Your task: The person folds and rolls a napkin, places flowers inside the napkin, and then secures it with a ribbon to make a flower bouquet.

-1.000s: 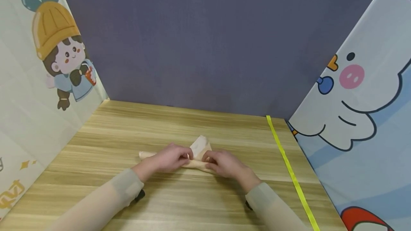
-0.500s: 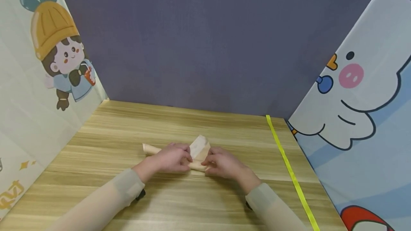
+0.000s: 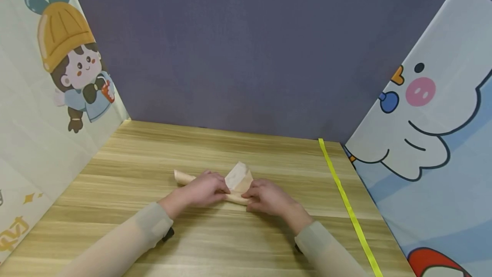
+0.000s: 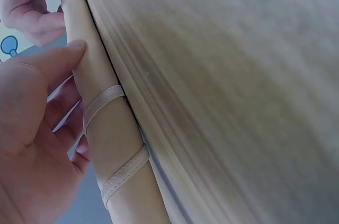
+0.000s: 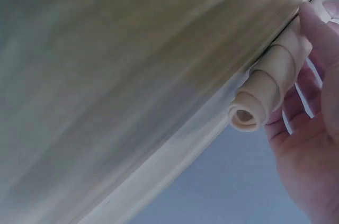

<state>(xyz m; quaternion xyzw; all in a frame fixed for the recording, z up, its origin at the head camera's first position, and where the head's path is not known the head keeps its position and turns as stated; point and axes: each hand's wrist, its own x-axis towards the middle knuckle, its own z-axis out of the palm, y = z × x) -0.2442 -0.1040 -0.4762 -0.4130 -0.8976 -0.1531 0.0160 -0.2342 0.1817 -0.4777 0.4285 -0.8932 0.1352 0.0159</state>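
A beige, leather-like sheet rolled into a tube (image 3: 184,177) lies across the table, and a flat pale flap (image 3: 238,176) sticks out on its far side. My left hand (image 3: 205,188) grips the tube left of the flap, thumb on its near side and fingers behind. To the right of the flap, my right hand (image 3: 270,197) pinches the tube near its right end. Stitched edges (image 4: 124,173) wind around the roll in the left wrist view. The right wrist view shows the spiral open end of the roll (image 5: 246,113).
The wood-grain table (image 3: 215,243) meets a dark grey panel (image 3: 246,54) at the back. A yellow strip (image 3: 347,204) runs along the table's right side. Printed cartoon panels stand at left (image 3: 23,119) and right (image 3: 453,97).
The tube's left end has shifted away and slightly right, and the strip seen below the tube half a second ago no longer shows. Both hands stay near the same spot, fingers slightly shifted.
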